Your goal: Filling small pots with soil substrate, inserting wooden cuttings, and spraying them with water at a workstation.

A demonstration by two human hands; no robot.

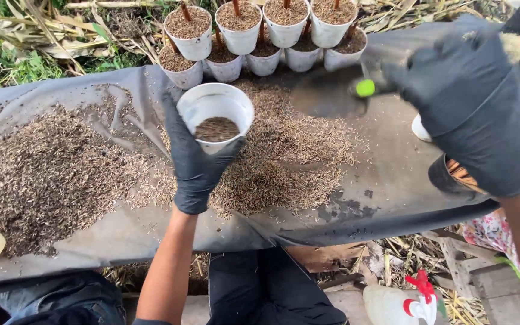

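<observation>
1. The left hand (195,157), in a black glove, is gripping a white cup (215,115) from below and behind, fingers wrapped round its wall — the cup is sitting over the grey sheet (386,180), only partly filled with husks (216,129).
2. The right hand (464,90) is closing round a trowel (331,91) by its green-tipped handle, its blade level beside the cup.
3. Risk: a tilting blade could be missing the narrow rim, scattering husks onto the pile (61,174).
4. A reaching arm could be knocking the filled cups (260,36) behind — they are standing close together.
</observation>
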